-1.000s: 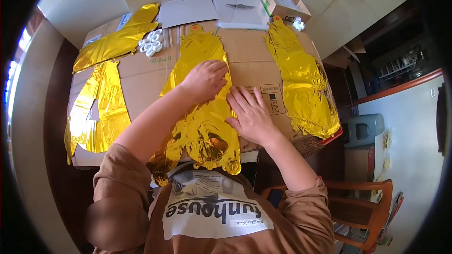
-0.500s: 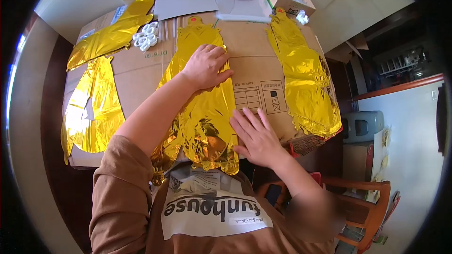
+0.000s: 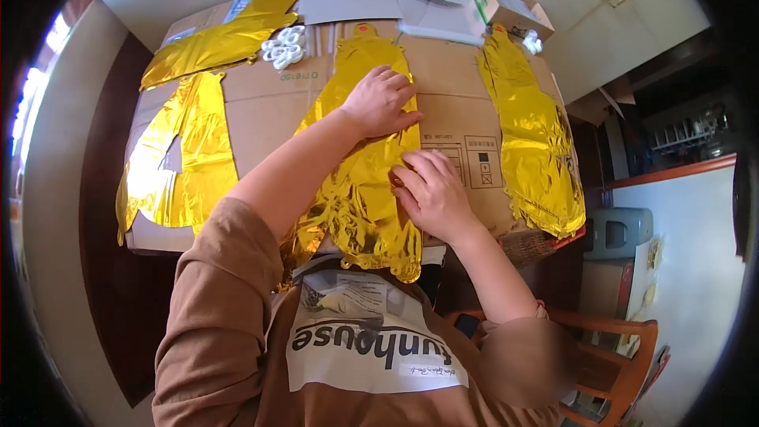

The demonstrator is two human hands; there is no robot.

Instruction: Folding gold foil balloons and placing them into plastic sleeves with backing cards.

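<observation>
Central gold foil (image 3: 368, 182) is overlaid by left hand (image 3: 381, 103), its right edge by right hand (image 3: 435, 198); grips cannot be told.

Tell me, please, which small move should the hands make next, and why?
Probably the right hand should gently smooth the lower part of the middle gold foil piece: that part looks crinkled, this hand is at the foil's right edge, and the left hand rests higher on the foil, where it could steady it.
</observation>
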